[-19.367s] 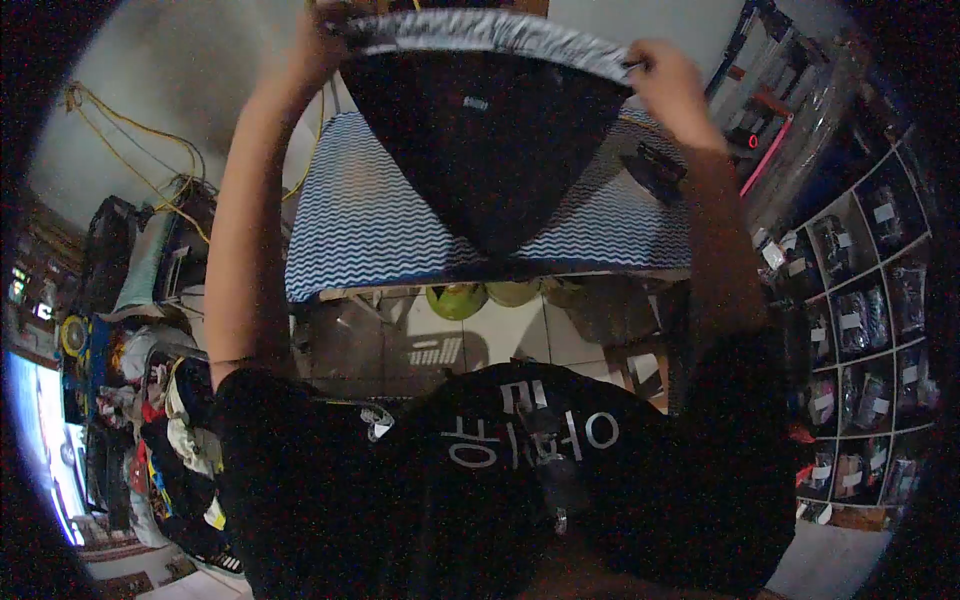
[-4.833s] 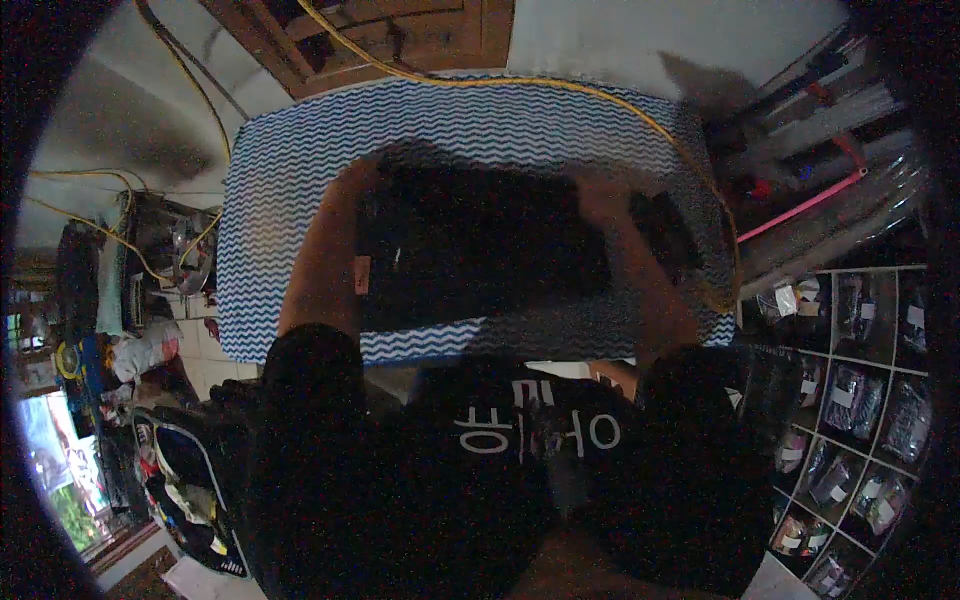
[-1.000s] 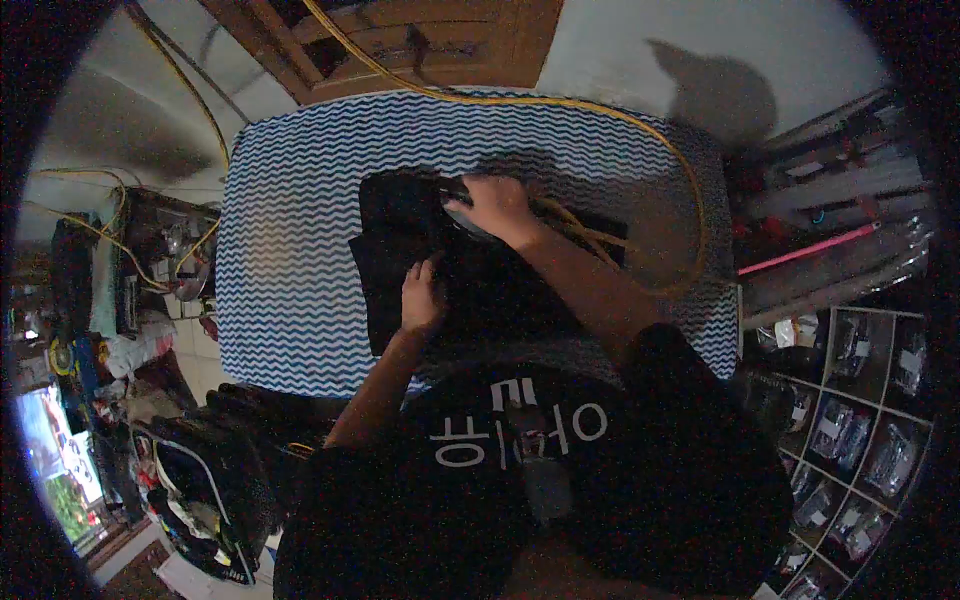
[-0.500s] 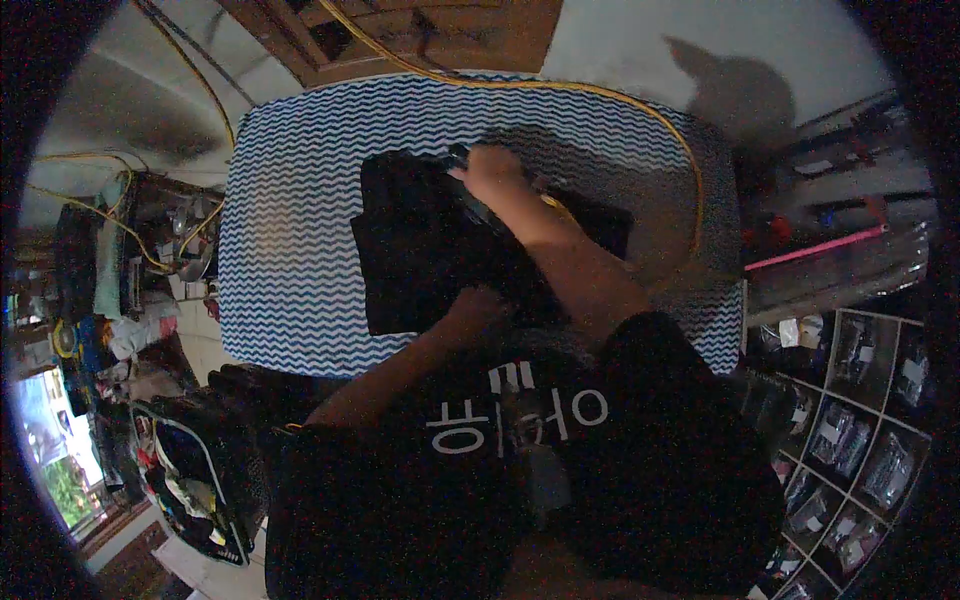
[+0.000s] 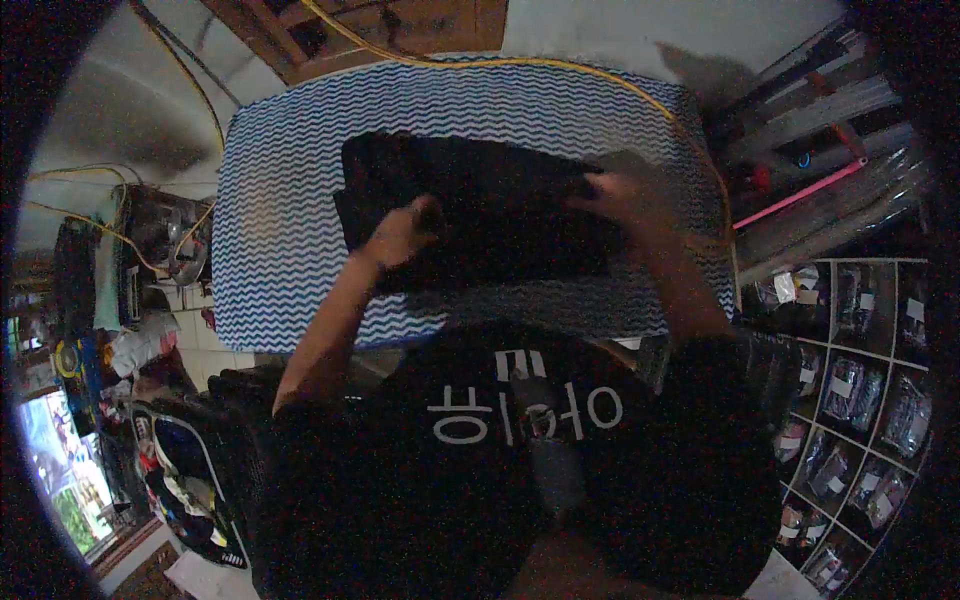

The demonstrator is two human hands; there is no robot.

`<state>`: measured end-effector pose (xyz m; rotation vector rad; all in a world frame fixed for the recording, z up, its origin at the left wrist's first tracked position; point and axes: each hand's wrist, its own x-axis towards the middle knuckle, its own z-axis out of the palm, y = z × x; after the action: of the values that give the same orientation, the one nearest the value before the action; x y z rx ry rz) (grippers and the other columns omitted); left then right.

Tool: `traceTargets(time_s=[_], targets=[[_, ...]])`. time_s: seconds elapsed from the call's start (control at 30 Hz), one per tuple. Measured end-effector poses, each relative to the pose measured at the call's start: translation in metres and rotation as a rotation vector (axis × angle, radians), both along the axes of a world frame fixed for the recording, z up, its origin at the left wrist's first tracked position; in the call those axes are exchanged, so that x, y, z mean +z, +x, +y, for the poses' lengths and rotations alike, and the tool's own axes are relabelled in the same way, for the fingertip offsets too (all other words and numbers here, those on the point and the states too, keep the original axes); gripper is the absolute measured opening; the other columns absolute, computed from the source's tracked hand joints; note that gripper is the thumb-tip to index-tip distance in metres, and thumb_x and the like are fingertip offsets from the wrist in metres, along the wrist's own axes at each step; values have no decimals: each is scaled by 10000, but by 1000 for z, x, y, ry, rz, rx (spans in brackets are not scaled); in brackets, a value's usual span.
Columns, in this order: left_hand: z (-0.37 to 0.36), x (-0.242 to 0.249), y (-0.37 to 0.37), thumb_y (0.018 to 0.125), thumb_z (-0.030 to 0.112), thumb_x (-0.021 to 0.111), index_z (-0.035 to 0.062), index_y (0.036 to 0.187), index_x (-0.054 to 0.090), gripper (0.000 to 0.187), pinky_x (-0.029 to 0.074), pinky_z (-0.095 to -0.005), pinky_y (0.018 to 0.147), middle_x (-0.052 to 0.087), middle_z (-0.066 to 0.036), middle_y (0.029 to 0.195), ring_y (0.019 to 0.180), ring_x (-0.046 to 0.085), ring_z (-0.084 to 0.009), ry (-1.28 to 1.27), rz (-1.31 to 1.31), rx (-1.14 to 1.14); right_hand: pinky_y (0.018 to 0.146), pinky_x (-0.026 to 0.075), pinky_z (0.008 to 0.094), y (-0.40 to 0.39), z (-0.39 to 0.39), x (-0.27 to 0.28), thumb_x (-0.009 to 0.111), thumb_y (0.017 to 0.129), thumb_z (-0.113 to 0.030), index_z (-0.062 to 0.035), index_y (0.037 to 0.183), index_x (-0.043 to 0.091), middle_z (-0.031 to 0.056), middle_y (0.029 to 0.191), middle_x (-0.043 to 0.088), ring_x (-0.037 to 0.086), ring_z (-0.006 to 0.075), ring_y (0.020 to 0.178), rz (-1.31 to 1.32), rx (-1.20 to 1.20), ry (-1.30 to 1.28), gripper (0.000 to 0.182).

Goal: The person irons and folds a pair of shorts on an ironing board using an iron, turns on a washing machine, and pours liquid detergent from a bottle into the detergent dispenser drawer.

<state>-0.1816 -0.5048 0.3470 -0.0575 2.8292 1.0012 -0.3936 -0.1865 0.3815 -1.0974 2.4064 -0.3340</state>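
A black garment lies spread flat across a padded board with a blue-and-white zigzag cover. My left hand rests on the garment's near left part, fingers curled onto the cloth. My right hand is at the garment's right end, fingers over its edge. Both forearms reach out from my black shirt with white lettering.
A yellow cable runs along the board's far edge and down its right side. A pink rod and shelves of bagged goods stand to the right. Clutter and a bag of clothes sit at the lower left.
My right hand has moved from the garment's far middle to its right end. My left hand has come up onto the cloth's left part. The garment now lies flatter and wider.
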Motion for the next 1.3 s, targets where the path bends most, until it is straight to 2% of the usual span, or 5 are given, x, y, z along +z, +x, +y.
traceTargets(time_s=[0.23, 0.67, 1.03, 1.2, 1.3], targets=[[-26, -8, -38, 722, 278, 692, 66, 1126, 518, 488, 423, -376, 888, 584, -140, 1074, 1030, 539, -307, 51, -72, -259, 668, 448, 461, 69, -81, -22, 586, 707, -562, -57, 866, 575, 144, 735, 575, 572, 354, 726, 210, 576, 45, 529], [-37, -36, -44, 743, 301, 674, 51, 1090, 569, 440, 425, -353, 883, 598, -123, 1053, 1007, 553, -258, 151, -215, -132, 635, 480, 454, 200, -168, -23, 605, 741, -380, -17, 863, 578, 183, 728, 606, 607, 365, 704, 26, 314, -280, 384], [49, -14, 70, 790, 206, 644, 19, 1050, 566, 330, 444, -352, 820, 594, -155, 1030, 933, 577, -275, 339, -79, 165, 726, 467, 420, 53, 20, 0, 660, 722, -360, -44, 934, 591, 160, 852, 614, 593, 344, 823, 3, -211, -120, 386], [-15, -32, 114, 762, 322, 657, 6, 1037, 536, 436, 458, -392, 777, 589, -240, 965, 910, 574, -359, -574, 358, 657, 748, 467, 412, -21, 106, -28, 644, 743, -386, -51, 1002, 574, 162, 923, 607, 592, 339, 857, 470, -374, -122, 429], [-40, -61, 128, 714, 370, 693, -28, 1055, 506, 557, 465, -405, 754, 585, -275, 927, 898, 578, -376, -275, 99, 842, 762, 467, 408, -42, 125, -46, 634, 755, -402, -55, 1044, 564, 163, 965, 602, 591, 336, 877, 598, -414, -151, 456]])
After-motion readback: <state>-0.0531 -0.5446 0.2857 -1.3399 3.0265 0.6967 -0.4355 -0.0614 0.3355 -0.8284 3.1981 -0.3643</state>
